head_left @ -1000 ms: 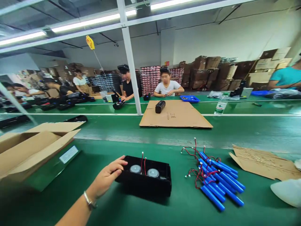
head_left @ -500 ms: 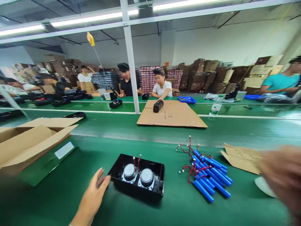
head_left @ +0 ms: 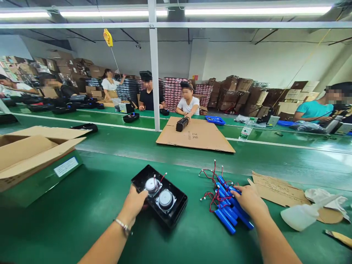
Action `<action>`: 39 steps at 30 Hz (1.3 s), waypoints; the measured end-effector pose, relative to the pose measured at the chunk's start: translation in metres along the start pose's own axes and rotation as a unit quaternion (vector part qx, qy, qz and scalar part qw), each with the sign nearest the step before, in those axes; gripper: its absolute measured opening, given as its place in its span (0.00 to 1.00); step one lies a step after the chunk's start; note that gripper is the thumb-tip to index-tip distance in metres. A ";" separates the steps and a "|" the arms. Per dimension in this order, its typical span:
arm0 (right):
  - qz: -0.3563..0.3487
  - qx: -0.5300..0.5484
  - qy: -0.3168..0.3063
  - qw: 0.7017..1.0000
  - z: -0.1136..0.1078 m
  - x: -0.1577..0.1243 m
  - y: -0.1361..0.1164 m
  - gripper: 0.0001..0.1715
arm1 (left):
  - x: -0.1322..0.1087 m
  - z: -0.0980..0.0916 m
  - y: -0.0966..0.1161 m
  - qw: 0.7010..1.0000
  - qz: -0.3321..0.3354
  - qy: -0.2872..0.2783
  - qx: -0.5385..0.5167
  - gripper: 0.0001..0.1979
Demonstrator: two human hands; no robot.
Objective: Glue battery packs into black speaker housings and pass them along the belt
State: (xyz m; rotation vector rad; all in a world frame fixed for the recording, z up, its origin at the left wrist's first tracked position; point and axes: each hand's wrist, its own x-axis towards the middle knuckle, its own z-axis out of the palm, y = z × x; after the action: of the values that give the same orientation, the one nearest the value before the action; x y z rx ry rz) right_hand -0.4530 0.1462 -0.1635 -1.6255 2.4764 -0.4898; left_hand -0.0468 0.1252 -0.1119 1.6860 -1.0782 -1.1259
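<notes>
Left hand grips the near-left edge of the black speaker housing, fingers curled over the rim and pinching the wall; the housing sits tilted on the green table, open side up, two round speaker drivers showing with thin red-white leads.

Right hand lies on the pile of blue battery cells, fingers bent down over the cells — whether it has one pinched or only touches the pile I cannot tell. The cells lie just right of the housing, apart from it, red wires tangled at their far ends.

Judgement: the step in hand looks like picking a cell to fit to the housing. The next move calls for singling one cell out without dragging the tangled leads, while the left hand steadies the housing.

Right of the pile: cardboard scraps, a white squeeze bottle. Left: an open carton. Farther — a flat cardboard sheet carrying a black speaker, with people seated beyond.
</notes>
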 end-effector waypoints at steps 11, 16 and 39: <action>0.104 0.175 0.235 0.950 -0.026 -0.031 -0.024 0.31 | 0.016 0.049 0.035 0.966 0.087 -0.208 0.130 0.27; -0.050 0.499 0.143 0.853 -0.035 -0.046 -0.083 0.40 | 0.023 0.057 0.009 0.949 0.184 -0.220 0.130 0.34; -0.204 0.382 -0.039 0.901 0.024 -0.006 -0.197 0.16 | 0.043 0.059 -0.011 0.922 0.221 -0.314 0.048 0.39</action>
State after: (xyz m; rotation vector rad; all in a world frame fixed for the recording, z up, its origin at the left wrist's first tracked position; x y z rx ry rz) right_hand -0.2732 0.0753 -0.1186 -1.7100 1.5271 -1.2258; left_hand -0.0904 0.0780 -0.1488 1.0622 -1.8289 -1.3511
